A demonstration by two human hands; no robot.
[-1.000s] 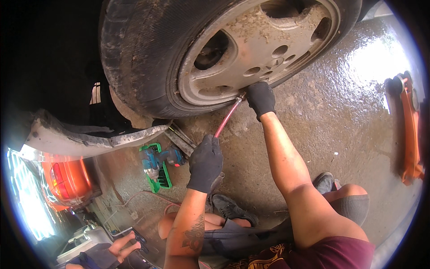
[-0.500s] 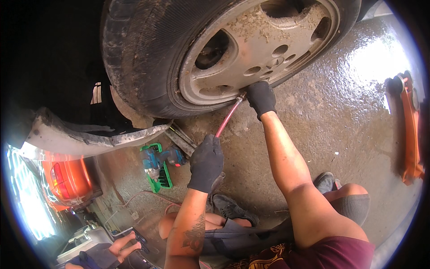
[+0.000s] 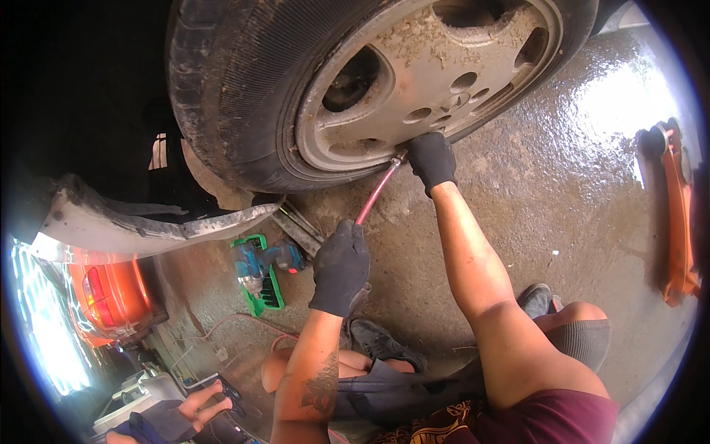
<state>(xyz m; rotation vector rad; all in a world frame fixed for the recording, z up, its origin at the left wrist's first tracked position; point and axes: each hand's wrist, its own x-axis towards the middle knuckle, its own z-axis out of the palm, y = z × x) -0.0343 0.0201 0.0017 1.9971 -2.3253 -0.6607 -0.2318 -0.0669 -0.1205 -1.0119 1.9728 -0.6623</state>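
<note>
Floor wet, shiny | orange car, left | left grip: around red tube | right grip at wheel: can't tell

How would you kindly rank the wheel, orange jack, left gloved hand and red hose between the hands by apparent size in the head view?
1. Wheel
2. Orange jack and left gloved hand: too close to rank
3. Red hose, visible stretch

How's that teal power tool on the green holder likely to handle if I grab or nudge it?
The teal power tool will probably feel rigid and fairly heavy for its size, given its thick body and the bulky block at its handle's end. It may rock if nudged, since it lies across the uneven green holder. The holder might slide, as the floor looks damp.
</note>
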